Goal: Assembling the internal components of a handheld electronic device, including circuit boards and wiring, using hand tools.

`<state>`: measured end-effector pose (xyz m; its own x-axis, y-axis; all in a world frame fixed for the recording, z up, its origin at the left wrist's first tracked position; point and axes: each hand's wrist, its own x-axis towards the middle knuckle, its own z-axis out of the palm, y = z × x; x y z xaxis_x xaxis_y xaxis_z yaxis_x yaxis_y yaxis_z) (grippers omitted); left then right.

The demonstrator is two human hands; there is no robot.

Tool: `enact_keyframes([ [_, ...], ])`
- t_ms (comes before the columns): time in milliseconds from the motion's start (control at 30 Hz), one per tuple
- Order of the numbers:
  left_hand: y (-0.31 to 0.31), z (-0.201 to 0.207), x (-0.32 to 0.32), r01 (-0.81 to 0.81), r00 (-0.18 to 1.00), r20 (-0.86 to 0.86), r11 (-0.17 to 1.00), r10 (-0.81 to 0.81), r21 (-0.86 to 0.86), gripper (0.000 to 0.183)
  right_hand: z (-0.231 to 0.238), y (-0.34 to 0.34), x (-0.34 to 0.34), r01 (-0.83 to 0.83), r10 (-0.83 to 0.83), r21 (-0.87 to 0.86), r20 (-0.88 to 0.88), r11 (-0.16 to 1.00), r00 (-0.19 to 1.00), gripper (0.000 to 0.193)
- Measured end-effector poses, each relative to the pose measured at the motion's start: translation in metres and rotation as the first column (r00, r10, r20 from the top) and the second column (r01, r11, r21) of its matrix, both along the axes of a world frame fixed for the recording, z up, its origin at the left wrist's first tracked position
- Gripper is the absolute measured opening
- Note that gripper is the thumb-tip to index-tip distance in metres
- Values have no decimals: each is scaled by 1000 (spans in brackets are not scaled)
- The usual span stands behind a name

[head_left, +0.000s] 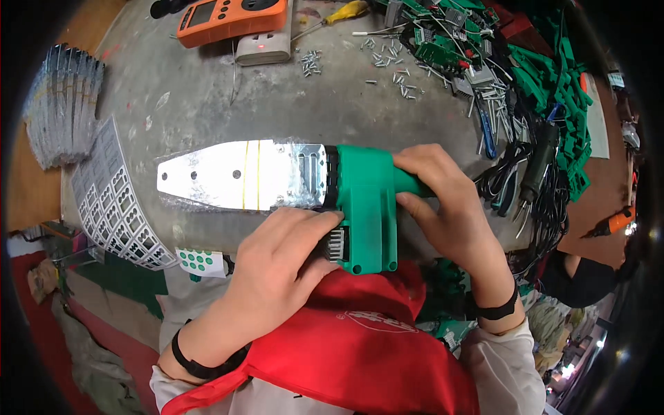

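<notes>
A pipe welder lies crosswise in front of me, with a green plastic housing (370, 207) and a long silver heating plate (221, 176). Clear wrap and two yellow bands go round the plate, which has three dark holes. My right hand (446, 197) is closed around the green handle (409, 183) on the housing's right. At the housing's lower left, my left hand (283, 252) pinches a grey finned part (336, 245) between fingers and thumb. That part sits against the housing's side; the fingers hide some of it.
An orange multimeter (232, 19), a power strip (266, 47) and a yellow screwdriver (346, 11) lie at the back. Loose screws (408, 86), circuit boards (436, 45) and green parts (564, 104) fill the right. Wrapped plates (62, 104) and a label sheet (114, 207) are left.
</notes>
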<state>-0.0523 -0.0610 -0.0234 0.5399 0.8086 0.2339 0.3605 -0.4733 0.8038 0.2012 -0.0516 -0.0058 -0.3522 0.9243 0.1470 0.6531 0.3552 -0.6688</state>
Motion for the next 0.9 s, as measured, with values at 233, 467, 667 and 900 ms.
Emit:
enact_keyframes([
  [233,2,-1,-1,5,1000,7,998,-5,55,44,11,-11,-26,36,-21,95,-153,995,988,45],
  [467,-2,-7,-1,-1,999,54,998,-3,64,44,4,-29,-52,-156,157,65,-20,986,987,12],
  [667,-5,8,-7,21,1000,-21,1000,-21,12,43,-11,-37,-54,-105,90,146,103,984,991,32],
  [900,48,0,-53,-14,948,-289,923,134,385,81,81,-26,-57,343,-464,-354,-352,870,813,54],
])
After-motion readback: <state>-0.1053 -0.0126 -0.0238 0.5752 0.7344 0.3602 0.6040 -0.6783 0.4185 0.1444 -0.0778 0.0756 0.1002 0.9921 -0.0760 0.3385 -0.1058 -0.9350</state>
